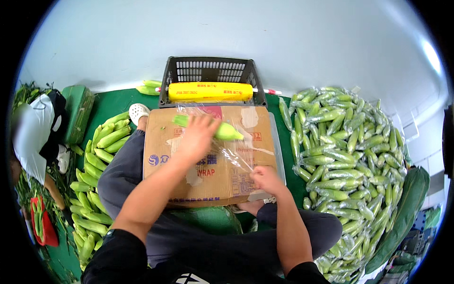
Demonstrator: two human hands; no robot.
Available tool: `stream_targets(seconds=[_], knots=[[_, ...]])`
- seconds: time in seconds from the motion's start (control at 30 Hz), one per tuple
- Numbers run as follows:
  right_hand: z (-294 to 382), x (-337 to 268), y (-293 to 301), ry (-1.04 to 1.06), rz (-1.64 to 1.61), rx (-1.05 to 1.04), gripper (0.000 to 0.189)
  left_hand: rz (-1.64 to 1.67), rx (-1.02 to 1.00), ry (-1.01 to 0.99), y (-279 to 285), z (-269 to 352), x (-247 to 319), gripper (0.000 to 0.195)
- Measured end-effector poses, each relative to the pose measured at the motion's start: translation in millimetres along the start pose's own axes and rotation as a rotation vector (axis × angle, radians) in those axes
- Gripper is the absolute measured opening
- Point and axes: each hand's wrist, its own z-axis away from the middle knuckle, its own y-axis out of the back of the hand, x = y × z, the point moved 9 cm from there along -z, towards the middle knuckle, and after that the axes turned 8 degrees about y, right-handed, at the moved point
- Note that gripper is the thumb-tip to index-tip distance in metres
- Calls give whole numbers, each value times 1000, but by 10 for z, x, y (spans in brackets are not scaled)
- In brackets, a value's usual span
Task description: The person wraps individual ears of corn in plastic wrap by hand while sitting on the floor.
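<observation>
My left hand (199, 135) lies over an ear of corn in its green husk (228, 131), gripping it on top of a cardboard box (220, 184). Clear plastic film (232, 156) stretches from the corn towards my right hand (264, 180), which pinches the film's edge near the box's right side. Behind the box, a yellow roll of cling wrap (210, 92) sits on a rod across a black plastic crate (212, 64).
Unwrapped corn ears (94, 216) are heaped at left, film-wrapped ears (340, 174) at right. A person (35, 131) bends over greenery at far left, near a green bale (77, 113) and a red bag (44, 223). A pale wall stands behind the crate.
</observation>
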Motion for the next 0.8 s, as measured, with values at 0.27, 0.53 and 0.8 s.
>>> stream_targets(seconds=[0.27,0.53,0.8], knots=[[-223,-1520,184,934,558,557,23,147,-98,-153,-101,569,302,28],[-1084,-851,30,460,26,319,36,1159,-520,439,63,587,-849,4],[-1203,-1081,74,388,326,275,44,435,191,328,-165,379,-925,25]])
